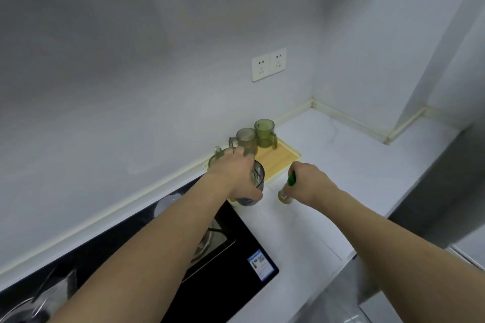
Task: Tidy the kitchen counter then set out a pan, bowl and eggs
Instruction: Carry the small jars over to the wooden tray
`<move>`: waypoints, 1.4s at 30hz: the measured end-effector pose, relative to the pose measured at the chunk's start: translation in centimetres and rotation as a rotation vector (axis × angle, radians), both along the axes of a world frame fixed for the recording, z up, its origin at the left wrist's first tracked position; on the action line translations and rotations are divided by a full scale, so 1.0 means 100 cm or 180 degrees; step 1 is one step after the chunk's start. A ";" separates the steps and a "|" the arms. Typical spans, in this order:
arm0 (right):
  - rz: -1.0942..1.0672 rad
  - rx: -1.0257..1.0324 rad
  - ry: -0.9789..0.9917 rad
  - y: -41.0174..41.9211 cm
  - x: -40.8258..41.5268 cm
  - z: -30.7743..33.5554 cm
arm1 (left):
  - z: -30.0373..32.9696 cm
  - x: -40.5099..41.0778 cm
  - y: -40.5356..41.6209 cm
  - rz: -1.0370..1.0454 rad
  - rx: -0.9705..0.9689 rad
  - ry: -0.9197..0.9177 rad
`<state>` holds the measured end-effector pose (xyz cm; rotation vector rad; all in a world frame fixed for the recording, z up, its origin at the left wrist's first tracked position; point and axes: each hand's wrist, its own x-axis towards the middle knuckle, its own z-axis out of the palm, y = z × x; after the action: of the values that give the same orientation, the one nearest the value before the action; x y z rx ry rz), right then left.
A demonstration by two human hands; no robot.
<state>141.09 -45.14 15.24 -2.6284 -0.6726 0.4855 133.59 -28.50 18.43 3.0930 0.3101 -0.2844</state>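
My left hand (237,173) grips a dark, clear glass cup (253,189) from above at the front corner of a yellow tray (282,160). On the tray stand a grey mug (246,140), a green mug (265,132) and a clear mug (216,156) half hidden behind my left hand. My right hand (312,182) holds a small bottle with a green cap and a yellow body (286,190), which is tilted just above the white counter (328,155), to the right of the cup.
A black glass hob (231,259) with a burner lies under my left forearm, with a sticker at its front right corner. A pot lid and metal cookware (34,304) sit at the bottom left. Two wall sockets (269,64) are above the tray. A dark appliance side (446,191) bounds the right.
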 end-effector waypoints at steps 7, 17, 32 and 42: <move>0.0098 0.0125 0.0112 -0.048 0.077 -0.010 | -0.005 0.064 -0.051 0.0280 0.0018 0.0087; 0.0425 0.0330 0.0019 -0.102 0.173 -0.005 | -0.009 0.136 -0.128 0.0747 -0.0209 0.0098; 0.1054 0.0432 -0.0169 0.007 0.246 -0.039 | -0.066 0.184 -0.026 0.1601 -0.0506 -0.0449; 0.1215 0.0340 -0.0245 0.066 0.302 -0.098 | -0.121 0.238 0.016 0.1565 -0.0636 -0.0556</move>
<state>171.26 -38.52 5.40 -2.4324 -1.2009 0.4404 157.42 -26.92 6.38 2.7047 0.9431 -0.0277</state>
